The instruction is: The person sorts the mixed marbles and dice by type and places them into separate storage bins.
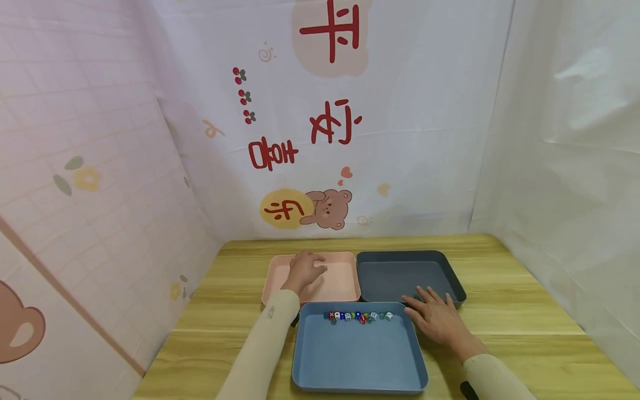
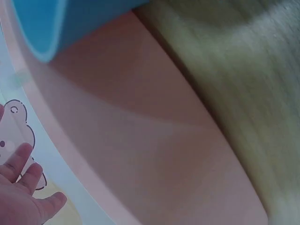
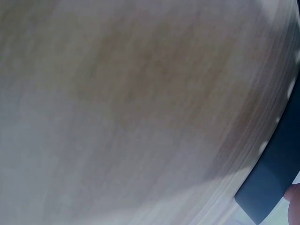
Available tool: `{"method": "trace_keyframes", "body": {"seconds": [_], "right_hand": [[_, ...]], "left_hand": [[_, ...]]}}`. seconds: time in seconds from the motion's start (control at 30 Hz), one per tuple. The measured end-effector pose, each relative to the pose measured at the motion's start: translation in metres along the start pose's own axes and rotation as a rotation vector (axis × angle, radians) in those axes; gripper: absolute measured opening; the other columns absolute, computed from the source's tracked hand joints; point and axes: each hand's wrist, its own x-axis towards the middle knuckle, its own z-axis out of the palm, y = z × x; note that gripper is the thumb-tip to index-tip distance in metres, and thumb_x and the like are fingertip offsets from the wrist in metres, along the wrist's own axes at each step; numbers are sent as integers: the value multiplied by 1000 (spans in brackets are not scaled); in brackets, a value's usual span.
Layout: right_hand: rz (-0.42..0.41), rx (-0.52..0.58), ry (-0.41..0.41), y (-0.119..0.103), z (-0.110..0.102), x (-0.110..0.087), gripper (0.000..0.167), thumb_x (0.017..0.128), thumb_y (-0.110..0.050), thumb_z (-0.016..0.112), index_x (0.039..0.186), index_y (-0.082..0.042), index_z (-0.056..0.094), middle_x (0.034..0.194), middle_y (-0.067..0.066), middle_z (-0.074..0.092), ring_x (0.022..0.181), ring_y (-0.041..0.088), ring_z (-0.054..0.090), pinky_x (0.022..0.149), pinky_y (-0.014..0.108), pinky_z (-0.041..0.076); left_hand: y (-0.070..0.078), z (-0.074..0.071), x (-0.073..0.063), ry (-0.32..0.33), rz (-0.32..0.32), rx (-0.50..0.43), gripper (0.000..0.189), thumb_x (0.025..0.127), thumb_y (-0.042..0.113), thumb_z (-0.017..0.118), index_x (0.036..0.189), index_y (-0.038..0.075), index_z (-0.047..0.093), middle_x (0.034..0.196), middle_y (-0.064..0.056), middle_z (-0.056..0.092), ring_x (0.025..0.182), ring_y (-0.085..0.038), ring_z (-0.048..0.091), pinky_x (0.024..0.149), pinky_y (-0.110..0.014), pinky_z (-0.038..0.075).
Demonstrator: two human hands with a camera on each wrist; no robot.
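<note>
Over the left part of a pink tray [image 1: 345, 283] hovers my left hand [image 1: 304, 272], fingers relaxed and apart, holding nothing that shows. The left wrist view has the same hand [image 2: 23, 197] at its lower left corner, with the fingers spread. My right hand [image 1: 440, 319] is spread flat by the near right corner of a dark blue-grey tray [image 1: 400, 278], fingers reaching to its near rim. A lighter blue tray [image 1: 357, 355] lies in front, close to the right thumb. Small dice [image 1: 358, 315] in red, blue, white and green line its far side.
The trays stand on a wood-grain table [image 1: 520, 316]. White printed cloth [image 1: 430, 139] hangs behind the table and along both sides. The pink and dark trays sit side by side at the back, with the blue tray right before them.
</note>
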Motion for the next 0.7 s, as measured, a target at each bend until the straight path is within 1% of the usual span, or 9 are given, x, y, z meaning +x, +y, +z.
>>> {"method": "trace_keyframes", "body": {"seconds": [0.1,0.27,0.4,0.6,0.7], "right_hand": [[-4,-6,-2,-1,-2,0,49,103,-50,45,139,-21,61,149,22,44,138,50,34,101,79,15],[-1,-14,-7,-3,-5,-1,50,103,-51,44,139,-22,61,148,21,45,138,49,35,102,78,16],[-1,-11,-7,-4,-6,-2,49,103,-51,44,138,-21,61,148,22,45,137,50,34,101,79,16],[2,-1,-12,-4,-5,-2,48,103,-48,47,139,-20,61,149,23,44,138,50,33,102,78,15],[2,-3,-12,-3,-4,-2,48,103,-49,46,139,-20,61,149,22,44,138,50,33,102,78,15]], "left_hand": [[1,-1,1,-3,-12,3,35,96,29,67,126,12,69,140,-15,52,134,-39,40,114,-60,16],[0,-4,2,-1,-16,16,33,96,27,67,126,12,69,142,-17,50,135,-40,39,112,-60,19],[-1,-8,2,-9,-17,21,34,96,28,67,127,13,69,144,-18,48,136,-40,38,112,-60,20],[-1,-13,0,-13,-26,32,32,95,30,69,124,17,70,142,-12,51,135,-36,40,112,-56,22],[-1,-15,-2,-14,-23,15,33,94,31,69,124,17,70,142,-11,52,135,-35,40,112,-56,22]]}}
